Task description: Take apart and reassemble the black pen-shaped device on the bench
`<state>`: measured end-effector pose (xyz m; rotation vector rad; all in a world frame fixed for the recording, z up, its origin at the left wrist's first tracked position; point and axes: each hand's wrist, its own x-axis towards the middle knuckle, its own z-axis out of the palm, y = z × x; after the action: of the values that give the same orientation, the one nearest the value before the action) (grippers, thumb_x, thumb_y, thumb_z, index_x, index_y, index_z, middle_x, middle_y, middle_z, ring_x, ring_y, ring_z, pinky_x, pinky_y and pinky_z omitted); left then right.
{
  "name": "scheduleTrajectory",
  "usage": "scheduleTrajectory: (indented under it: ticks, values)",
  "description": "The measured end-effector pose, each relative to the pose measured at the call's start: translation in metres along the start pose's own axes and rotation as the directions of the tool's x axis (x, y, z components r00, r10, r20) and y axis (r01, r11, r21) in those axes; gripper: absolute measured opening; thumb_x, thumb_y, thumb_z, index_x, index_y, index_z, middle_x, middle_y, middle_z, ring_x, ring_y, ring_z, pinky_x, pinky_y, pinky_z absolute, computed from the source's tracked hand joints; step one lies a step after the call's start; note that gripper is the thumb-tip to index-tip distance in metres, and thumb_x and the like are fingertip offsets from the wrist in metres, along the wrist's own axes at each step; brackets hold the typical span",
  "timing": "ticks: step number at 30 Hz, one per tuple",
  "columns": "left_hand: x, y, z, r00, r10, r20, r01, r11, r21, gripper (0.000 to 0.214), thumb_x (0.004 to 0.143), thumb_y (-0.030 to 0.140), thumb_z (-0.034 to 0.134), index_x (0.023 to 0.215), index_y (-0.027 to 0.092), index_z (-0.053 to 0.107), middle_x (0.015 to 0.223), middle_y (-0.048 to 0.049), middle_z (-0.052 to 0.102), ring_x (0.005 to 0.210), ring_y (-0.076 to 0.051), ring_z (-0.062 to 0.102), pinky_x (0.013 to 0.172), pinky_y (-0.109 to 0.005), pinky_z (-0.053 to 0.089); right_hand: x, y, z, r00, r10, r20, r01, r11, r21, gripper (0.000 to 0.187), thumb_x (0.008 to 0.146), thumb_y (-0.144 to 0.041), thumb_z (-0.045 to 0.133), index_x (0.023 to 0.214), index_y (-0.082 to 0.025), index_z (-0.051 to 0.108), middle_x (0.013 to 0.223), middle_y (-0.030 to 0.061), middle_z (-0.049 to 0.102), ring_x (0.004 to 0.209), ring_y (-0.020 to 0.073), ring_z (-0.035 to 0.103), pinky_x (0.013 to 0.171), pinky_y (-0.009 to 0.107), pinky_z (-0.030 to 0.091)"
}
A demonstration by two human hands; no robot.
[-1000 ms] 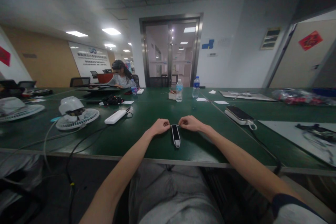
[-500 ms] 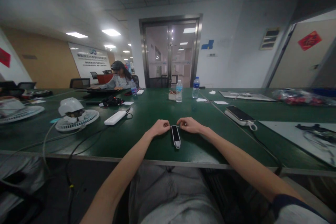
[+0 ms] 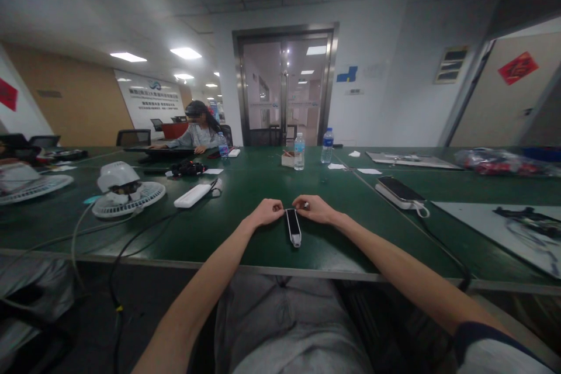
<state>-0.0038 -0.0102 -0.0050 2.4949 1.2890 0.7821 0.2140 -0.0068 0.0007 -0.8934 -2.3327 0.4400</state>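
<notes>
A long green-topped workbench point(image 3: 245, 190) crosses the office, and a black-and-white oblong device point(image 3: 293, 227) lies lengthwise near its front edge, midway along. The left hand point(image 3: 265, 213) and right hand point(image 3: 315, 209) rest just either side of the device's far end, their fingers point(image 3: 304, 205) pinched narrow; whether they grip something there is too small to tell. Keeping both hands level and low looks like a sound way to work so fine a spot. A white desk fan point(image 3: 129, 198) sits well left, and a co-worker point(image 3: 197, 134) sits at the far end.
</notes>
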Motion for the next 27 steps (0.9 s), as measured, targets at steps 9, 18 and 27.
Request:
scheduleTrajectory:
  ticks: [9,18,27]
  values:
    - [0.001,-0.003,0.001,1.0,0.005,0.004,-0.005,1.0,-0.01,0.02,0.076,0.028,0.05,0.073,0.014,0.064,0.066,-0.0008,0.061,0.06,-0.012,0.052,0.056,-0.021,0.038,0.002,0.009,-0.022,0.998,-0.018,-0.058,0.004,0.971,-0.239,0.025,0.074,-0.018,0.057,0.098,-0.017,0.064,0.096,0.0066,0.063,0.089,0.0177,0.056,0.083,0.032,0.043]
    - [0.0,0.001,-0.001,1.0,0.006,0.014,-0.006,1.0,0.013,0.021,0.076,0.027,0.049,0.073,0.013,0.064,0.065,-0.0007,0.059,0.06,-0.012,0.052,0.056,-0.021,0.038,-0.007,0.047,-0.04,0.977,0.212,0.031,-0.181,0.895,-0.408,0.03,0.077,-0.036,0.06,0.098,-0.017,0.067,0.095,0.01,0.064,0.088,0.0209,0.058,0.079,0.03,0.043]
    - [-0.001,0.003,-0.003,1.0,-0.012,0.021,0.012,1.0,0.005,0.021,0.076,0.028,0.05,0.075,0.013,0.065,0.068,-0.0014,0.061,0.063,-0.013,0.053,0.058,-0.021,0.039,-0.004,0.048,-0.045,0.979,0.204,0.007,-0.191,0.928,-0.321,0.022,0.08,-0.031,0.057,0.097,-0.018,0.066,0.091,0.0057,0.067,0.08,0.0171,0.061,0.072,0.026,0.045]
